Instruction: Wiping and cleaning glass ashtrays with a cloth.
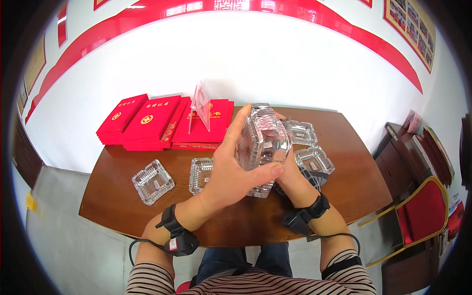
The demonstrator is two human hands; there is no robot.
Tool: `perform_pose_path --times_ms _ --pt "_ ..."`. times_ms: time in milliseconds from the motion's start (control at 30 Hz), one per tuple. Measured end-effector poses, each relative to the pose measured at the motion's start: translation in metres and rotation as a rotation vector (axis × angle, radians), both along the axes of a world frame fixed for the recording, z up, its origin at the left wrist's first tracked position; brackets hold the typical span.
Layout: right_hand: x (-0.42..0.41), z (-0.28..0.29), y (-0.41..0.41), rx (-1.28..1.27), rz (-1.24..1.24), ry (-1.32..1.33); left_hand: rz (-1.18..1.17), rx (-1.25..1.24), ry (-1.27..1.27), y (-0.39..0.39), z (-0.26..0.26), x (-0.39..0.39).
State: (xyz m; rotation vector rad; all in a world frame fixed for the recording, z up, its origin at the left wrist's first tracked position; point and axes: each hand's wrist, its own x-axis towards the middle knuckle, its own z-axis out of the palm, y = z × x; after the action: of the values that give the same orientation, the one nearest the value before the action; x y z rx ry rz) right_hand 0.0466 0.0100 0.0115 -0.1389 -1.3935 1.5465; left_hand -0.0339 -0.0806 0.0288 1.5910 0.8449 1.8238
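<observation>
My left hand (pixel 228 173) grips a clear, ribbed glass ashtray (pixel 265 147), tilted on edge above the table. Its thumb lies across the near side, with the fingers along the left. Behind the glass is my right hand (pixel 289 175), its palm and most fingers hidden. Dark patterned cloth (pixel 311 178) shows beside the right wrist; whether that hand grips it is unclear. Similar square ashtrays rest on the wood: one at far left (pixel 153 182), one partly behind my left hand (pixel 201 176), and two at right, a farther one (pixel 303 133) and a nearer one (pixel 315 159).
Stacks of red certificate folders (pixel 151 121) line the back left of the brown table (pixel 354 177). A clear acrylic sign stand (pixel 200 108) stands on them. The white wall (pixel 258 62) rises behind. At right are a red chair (pixel 422 212) and a dark cabinet (pixel 400 158).
</observation>
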Motion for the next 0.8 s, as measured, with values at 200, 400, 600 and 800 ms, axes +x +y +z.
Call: perform_pose_path --times_ms 200,400,600,800 --pt "-0.005 -0.008 0.007 0.089 0.173 -0.05 0.065 0.105 0.161 0.003 0.0 -0.009" --pt "-0.006 -0.012 0.021 -0.36 0.579 -0.016 0.15 0.317 0.48 0.002 0.007 -0.016" --pt "0.009 -0.014 0.002 -0.352 0.465 0.042 0.219 0.393 0.634 0.001 0.007 -0.019" --pt "0.011 0.007 -0.003 -0.302 0.289 0.075 0.235 0.283 0.583 0.001 -0.001 -0.011"
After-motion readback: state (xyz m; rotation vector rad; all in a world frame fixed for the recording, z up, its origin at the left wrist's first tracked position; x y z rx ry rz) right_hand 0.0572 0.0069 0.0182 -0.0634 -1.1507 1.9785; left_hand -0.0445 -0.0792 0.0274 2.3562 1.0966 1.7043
